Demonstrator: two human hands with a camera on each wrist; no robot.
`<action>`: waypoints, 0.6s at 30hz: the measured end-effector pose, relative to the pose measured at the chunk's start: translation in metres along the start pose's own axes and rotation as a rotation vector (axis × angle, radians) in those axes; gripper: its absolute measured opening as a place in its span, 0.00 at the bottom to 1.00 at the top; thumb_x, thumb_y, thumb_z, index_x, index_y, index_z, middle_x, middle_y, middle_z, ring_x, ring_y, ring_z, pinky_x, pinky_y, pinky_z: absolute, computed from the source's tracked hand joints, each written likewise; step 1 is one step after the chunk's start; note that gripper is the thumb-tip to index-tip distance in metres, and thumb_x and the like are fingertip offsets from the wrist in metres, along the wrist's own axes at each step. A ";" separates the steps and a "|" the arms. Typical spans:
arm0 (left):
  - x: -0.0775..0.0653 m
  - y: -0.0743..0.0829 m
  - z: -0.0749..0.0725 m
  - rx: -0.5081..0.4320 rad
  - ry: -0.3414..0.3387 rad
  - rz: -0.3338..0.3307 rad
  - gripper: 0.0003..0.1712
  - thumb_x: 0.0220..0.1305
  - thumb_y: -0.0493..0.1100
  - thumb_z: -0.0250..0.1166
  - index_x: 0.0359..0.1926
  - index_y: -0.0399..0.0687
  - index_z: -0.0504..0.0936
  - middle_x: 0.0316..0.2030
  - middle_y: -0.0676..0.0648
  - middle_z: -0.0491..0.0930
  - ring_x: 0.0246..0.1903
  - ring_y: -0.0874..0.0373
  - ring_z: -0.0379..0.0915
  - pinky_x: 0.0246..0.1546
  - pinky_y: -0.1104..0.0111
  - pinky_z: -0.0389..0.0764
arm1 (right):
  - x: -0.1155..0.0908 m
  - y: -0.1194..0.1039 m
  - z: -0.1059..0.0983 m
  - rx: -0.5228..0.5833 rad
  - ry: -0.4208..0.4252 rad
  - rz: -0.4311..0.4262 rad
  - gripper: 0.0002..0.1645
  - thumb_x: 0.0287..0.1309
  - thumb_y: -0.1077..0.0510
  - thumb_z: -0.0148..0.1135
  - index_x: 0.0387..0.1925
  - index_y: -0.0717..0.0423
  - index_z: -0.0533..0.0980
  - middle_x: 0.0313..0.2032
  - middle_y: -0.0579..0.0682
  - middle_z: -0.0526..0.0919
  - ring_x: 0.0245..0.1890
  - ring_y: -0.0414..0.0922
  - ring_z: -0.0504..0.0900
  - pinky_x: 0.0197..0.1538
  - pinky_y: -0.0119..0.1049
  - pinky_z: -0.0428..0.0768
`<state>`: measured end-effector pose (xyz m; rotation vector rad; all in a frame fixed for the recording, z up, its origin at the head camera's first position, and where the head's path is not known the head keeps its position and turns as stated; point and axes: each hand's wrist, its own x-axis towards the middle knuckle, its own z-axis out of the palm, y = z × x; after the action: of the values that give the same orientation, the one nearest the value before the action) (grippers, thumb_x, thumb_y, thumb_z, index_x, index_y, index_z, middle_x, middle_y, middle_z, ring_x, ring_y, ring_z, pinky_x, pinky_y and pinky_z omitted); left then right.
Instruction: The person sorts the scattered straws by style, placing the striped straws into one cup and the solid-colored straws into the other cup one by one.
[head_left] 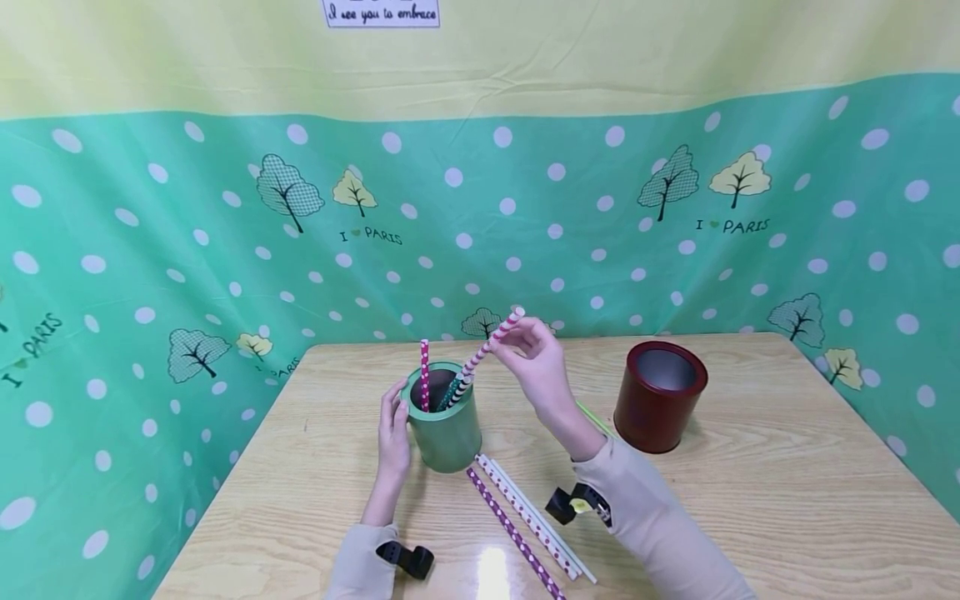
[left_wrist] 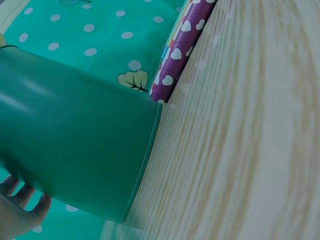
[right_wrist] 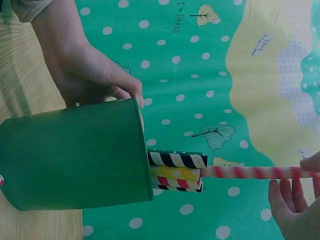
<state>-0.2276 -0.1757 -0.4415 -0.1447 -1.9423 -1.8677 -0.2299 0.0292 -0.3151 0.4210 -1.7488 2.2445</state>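
Observation:
A green can [head_left: 447, 442] stands upright on the table. My left hand [head_left: 394, 442] holds its left side, fingertips at the rim in the right wrist view. Above the mouth, my right hand [head_left: 542, 368] pinches a pink-and-white striped paper straw [right_wrist: 250, 172] near its upper end. The straw slants down toward the can, its lower end beside the tops of the straws inside. Among those are a magenta dotted straw [head_left: 424, 375], a black-and-white striped straw [right_wrist: 180, 160] and a yellow straw [right_wrist: 175, 173]. Their lower parts are hidden by the can wall.
A dark red can [head_left: 651, 417] stands to the right. In front of the green can lie a purple heart-patterned straw [head_left: 513, 533], a white straw with red dots [head_left: 531, 525] and a white straw [head_left: 551, 531]. A lime-green straw [head_left: 596, 419] lies partly behind my right forearm.

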 end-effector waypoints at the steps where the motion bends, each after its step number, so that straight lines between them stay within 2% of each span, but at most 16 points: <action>1: -0.001 0.002 0.000 0.002 0.001 0.000 0.20 0.67 0.35 0.40 0.59 0.36 0.61 0.55 0.36 0.66 0.50 0.62 0.63 0.48 0.74 0.62 | 0.000 0.001 -0.001 -0.002 -0.006 0.000 0.14 0.45 0.75 0.59 0.37 0.67 0.69 0.34 0.51 0.77 0.36 0.40 0.77 0.45 0.34 0.75; 5: -0.001 0.004 0.001 0.001 0.002 -0.006 0.20 0.67 0.36 0.40 0.59 0.36 0.61 0.54 0.37 0.66 0.50 0.64 0.64 0.48 0.73 0.62 | -0.002 0.002 -0.006 -0.025 -0.031 0.003 0.16 0.47 0.72 0.58 0.41 0.69 0.69 0.39 0.62 0.76 0.38 0.41 0.77 0.47 0.35 0.74; 8: 0.000 -0.003 0.000 -0.003 0.001 0.007 0.20 0.67 0.39 0.41 0.59 0.38 0.61 0.54 0.37 0.67 0.49 0.65 0.63 0.48 0.72 0.62 | -0.004 0.004 -0.010 -0.047 -0.042 0.027 0.17 0.48 0.72 0.58 0.42 0.70 0.69 0.41 0.65 0.75 0.38 0.41 0.76 0.47 0.34 0.73; 14: 0.001 -0.011 -0.001 -0.005 0.008 0.043 0.22 0.67 0.44 0.42 0.59 0.38 0.61 0.54 0.36 0.67 0.49 0.65 0.64 0.48 0.73 0.63 | -0.010 0.015 -0.021 -0.157 -0.081 0.106 0.16 0.47 0.70 0.60 0.41 0.68 0.71 0.38 0.60 0.77 0.37 0.41 0.76 0.44 0.32 0.74; 18: 0.001 -0.011 -0.001 -0.010 -0.001 0.044 0.22 0.67 0.43 0.42 0.59 0.36 0.61 0.54 0.36 0.66 0.50 0.62 0.64 0.47 0.73 0.63 | -0.014 0.026 -0.029 -0.246 -0.148 0.140 0.16 0.46 0.70 0.60 0.40 0.68 0.72 0.38 0.59 0.78 0.38 0.43 0.76 0.42 0.31 0.75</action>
<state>-0.2327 -0.1775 -0.4516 -0.1896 -1.9148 -1.8496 -0.2285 0.0507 -0.3508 0.4331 -2.1607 2.0963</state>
